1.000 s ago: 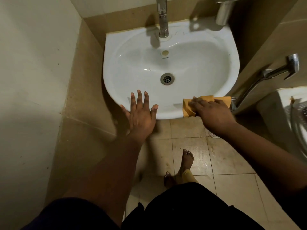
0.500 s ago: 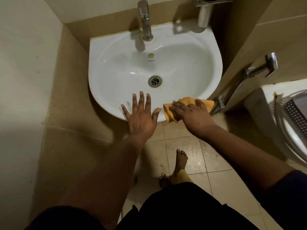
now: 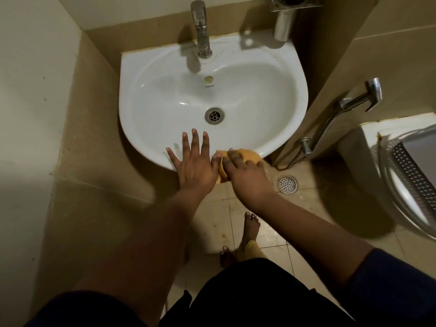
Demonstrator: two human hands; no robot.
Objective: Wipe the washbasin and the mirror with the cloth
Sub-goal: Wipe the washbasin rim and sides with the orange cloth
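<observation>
Head camera looks down on a white washbasin [image 3: 165,109] set against a tan tiled wall, with a chrome tap [image 3: 201,31] standing at its back edge and a round metal drain [image 3: 214,116] in the middle of the bowl. At the near rim of the basin the left hand [image 3: 194,166] lies flat, palm down, its fingers straight and spread apart, fingertips reaching onto the inner slope of the bowl. Just beside it, touching at the thumb side, the right hand [image 3: 245,172] presses an orange cloth [image 3: 247,155] against the front rim; its fingers lie close together and bent over the bunched cloth, which shows above and to the left of the knuckles. A chrome holder [image 3: 284,22] hangs on the wall behind the basin's right corner. To the right, a metal spray hose fitting [image 3: 339,119] runs down the side wall, and a toilet [image 3: 405,161] sits at the far right edge. A floor drain [image 3: 287,184] lies in the tiled floor near the right wrist, and a bare foot [image 3: 250,228] stands below the arms.
</observation>
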